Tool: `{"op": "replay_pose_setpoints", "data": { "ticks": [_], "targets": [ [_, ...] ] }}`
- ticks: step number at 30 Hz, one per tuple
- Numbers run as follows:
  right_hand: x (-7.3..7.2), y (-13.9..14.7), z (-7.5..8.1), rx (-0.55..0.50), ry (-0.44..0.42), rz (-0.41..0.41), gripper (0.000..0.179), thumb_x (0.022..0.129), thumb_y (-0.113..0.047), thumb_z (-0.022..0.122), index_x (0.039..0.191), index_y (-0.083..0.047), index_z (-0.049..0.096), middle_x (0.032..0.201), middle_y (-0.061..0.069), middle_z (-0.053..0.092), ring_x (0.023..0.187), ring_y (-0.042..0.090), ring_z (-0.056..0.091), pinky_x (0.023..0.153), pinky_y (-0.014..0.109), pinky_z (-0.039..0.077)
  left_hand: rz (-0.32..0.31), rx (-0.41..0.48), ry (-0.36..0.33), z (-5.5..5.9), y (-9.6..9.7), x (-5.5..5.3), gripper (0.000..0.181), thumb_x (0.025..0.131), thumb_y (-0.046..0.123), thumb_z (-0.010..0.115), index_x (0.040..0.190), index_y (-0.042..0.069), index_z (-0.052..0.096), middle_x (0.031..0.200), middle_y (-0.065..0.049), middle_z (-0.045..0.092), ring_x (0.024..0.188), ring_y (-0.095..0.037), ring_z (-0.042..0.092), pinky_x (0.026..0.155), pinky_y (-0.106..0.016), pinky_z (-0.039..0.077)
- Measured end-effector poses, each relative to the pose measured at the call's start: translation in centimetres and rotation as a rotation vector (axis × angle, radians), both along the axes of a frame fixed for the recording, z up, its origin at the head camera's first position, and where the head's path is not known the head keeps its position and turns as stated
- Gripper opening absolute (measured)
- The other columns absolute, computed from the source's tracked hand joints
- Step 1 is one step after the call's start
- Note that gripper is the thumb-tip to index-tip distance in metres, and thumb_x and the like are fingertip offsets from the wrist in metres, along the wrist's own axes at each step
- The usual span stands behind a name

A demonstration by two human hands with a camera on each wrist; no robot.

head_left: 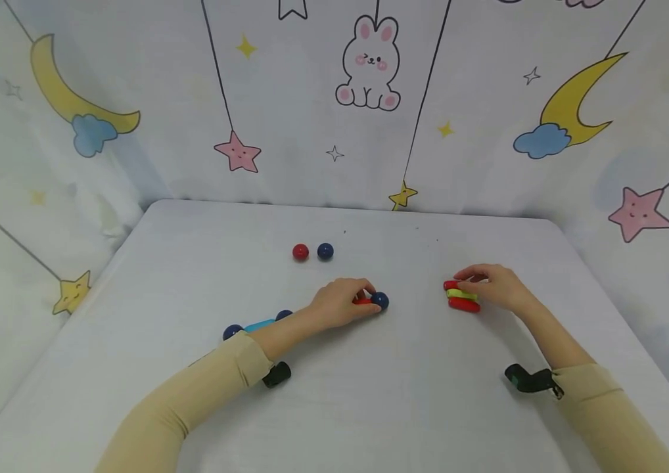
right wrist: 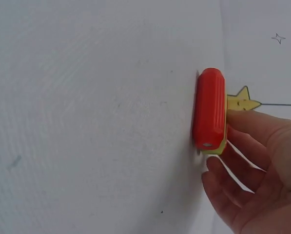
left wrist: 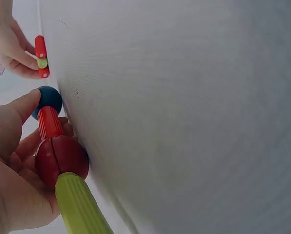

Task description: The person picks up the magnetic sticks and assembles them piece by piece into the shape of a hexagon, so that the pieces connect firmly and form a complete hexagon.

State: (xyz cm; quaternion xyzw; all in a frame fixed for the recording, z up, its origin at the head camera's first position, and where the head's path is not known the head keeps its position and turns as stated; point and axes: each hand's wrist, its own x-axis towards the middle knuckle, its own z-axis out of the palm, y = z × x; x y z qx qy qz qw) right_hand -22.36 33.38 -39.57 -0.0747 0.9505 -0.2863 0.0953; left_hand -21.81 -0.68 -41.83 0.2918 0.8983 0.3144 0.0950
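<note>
My left hand [head_left: 340, 303] pinches a joined toy piece near its dark blue ball [left wrist: 49, 100]. A short red rod [left wrist: 49, 123] links that ball to a red ball [left wrist: 62, 160], from which a yellow-green rod [left wrist: 82, 204] runs toward the wrist. In the head view the hand and forearm hide most of this piece. At the right, my right hand [head_left: 497, 286] pinches the far red rod [head_left: 450, 285] between thumb and fingers. Beside that rod lie a yellow-green rod [head_left: 462, 294] and a nearer red rod [right wrist: 210, 109], side by side.
A loose red ball [head_left: 300, 252] and dark blue ball [head_left: 325, 251] sit toward the back of the white table [head_left: 405, 407]. A light blue rod [head_left: 259, 325] with dark blue balls [head_left: 233, 332] at its ends lies partly behind the left forearm. Patterned cloth [head_left: 287, 98] hangs behind.
</note>
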Motion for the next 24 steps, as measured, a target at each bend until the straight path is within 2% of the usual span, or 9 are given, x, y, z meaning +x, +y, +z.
{"op": "replay_pose_setpoints", "data": {
  "ticks": [3, 6, 15, 19, 24],
  "targets": [
    [-0.4, 0.1, -0.6, -0.010, -0.038, -0.018, 0.041, 0.097, -0.032, 0.061, 0.123, -0.001, 0.062, 0.117, 0.019, 0.061, 0.105, 0.034, 0.052, 0.078, 0.036, 0.048, 0.000, -0.001, 0.001, 0.0, -0.1, 0.0, 0.034, 0.092, 0.035, 0.069, 0.118, 0.013, 0.066, 0.089, 0.003, 0.065, 0.078, -0.011, 0.056, 0.066, -0.024, 0.046],
    [-0.9, -0.1, -0.9, -0.016, -0.039, -0.017, 0.041, 0.096, -0.031, 0.062, 0.123, 0.000, 0.061, 0.116, 0.019, 0.062, 0.103, 0.033, 0.053, 0.075, 0.032, 0.047, -0.002, -0.001, 0.001, -0.1, -0.1, -0.1, 0.034, 0.092, 0.035, 0.069, 0.118, 0.013, 0.066, 0.089, 0.004, 0.064, 0.077, -0.010, 0.056, 0.066, -0.023, 0.046],
    [-1.7, -2.3, -1.5, -0.006, 0.038, 0.035, 0.034, 0.092, -0.025, 0.068, 0.117, -0.002, 0.063, 0.109, 0.017, 0.063, 0.097, 0.031, 0.056, 0.075, 0.034, 0.048, -0.008, 0.002, -0.004, -0.1, -0.2, -0.1, 0.034, 0.092, 0.034, 0.069, 0.118, 0.014, 0.065, 0.089, 0.004, 0.065, 0.077, -0.010, 0.056, 0.066, -0.023, 0.045],
    [-1.3, -4.4, -1.6, -0.043, 0.099, 0.122, 0.030, 0.090, -0.020, 0.071, 0.116, -0.005, 0.065, 0.110, 0.012, 0.065, 0.097, 0.028, 0.058, 0.077, 0.037, 0.050, -0.010, -0.005, -0.013, -0.1, -0.3, 0.0, 0.034, 0.092, 0.035, 0.069, 0.118, 0.014, 0.065, 0.089, 0.004, 0.065, 0.077, -0.010, 0.056, 0.066, -0.023, 0.046],
    [-0.6, -7.2, -1.6, -0.103, 0.151, 0.304, 0.022, 0.087, -0.010, 0.073, 0.108, -0.007, 0.068, 0.104, 0.005, 0.067, 0.093, 0.023, 0.061, 0.078, 0.035, 0.053, -0.008, -0.004, -0.013, -0.2, -0.5, -0.1, 0.033, 0.092, 0.034, 0.069, 0.118, 0.015, 0.065, 0.089, 0.004, 0.065, 0.078, -0.010, 0.057, 0.067, -0.023, 0.046]
  ]
}}
